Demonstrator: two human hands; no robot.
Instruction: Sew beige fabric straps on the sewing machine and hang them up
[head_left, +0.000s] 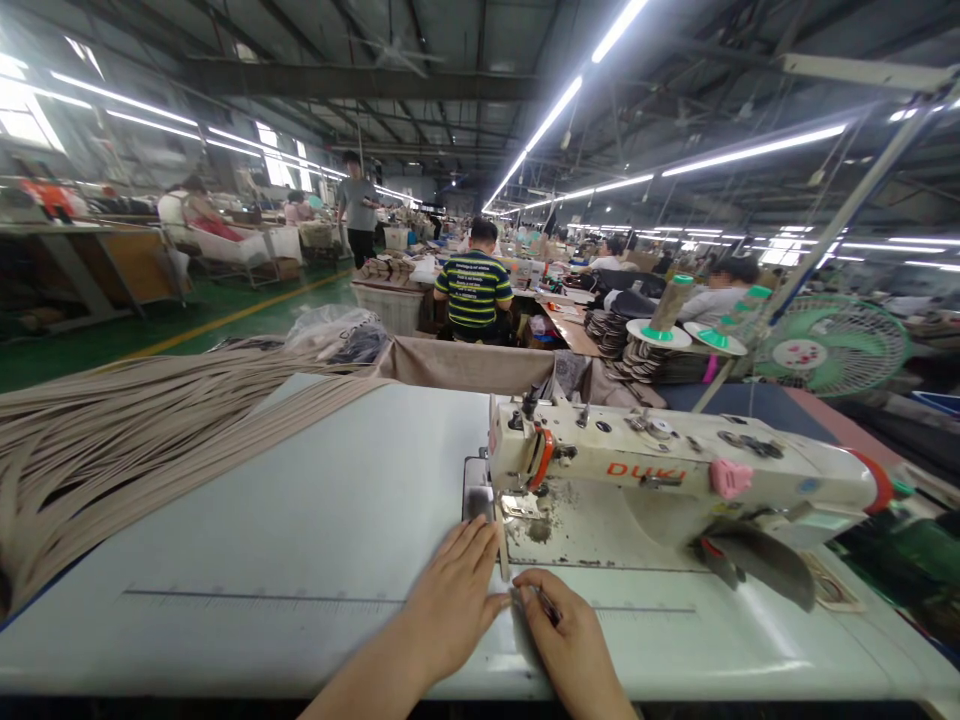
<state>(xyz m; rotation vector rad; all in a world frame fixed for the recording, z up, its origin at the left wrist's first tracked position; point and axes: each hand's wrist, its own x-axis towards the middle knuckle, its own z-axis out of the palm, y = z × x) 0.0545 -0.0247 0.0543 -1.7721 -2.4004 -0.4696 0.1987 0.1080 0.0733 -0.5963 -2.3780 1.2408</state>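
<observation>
A white sewing machine (pixel 675 470) stands on the pale sewing table (pixel 300 540). A narrow beige strip (pixel 502 545) runs from under the needle area toward me. My left hand (pixel 450 595) lies flat on the table just left of the strip, fingers stretched toward the presser foot. My right hand (pixel 566 640) rests right of it, pinching the strip's near end together with a small dark tool. A big pile of long beige strips (pixel 127 440) covers the table's left part.
Thread cones (pixel 667 305) stand behind the machine, and a green fan (pixel 832 345) sits at the right. A person in a striped shirt (pixel 474 290) sits ahead with their back to me. Other workers and tables fill the hall beyond a green aisle (pixel 187 320).
</observation>
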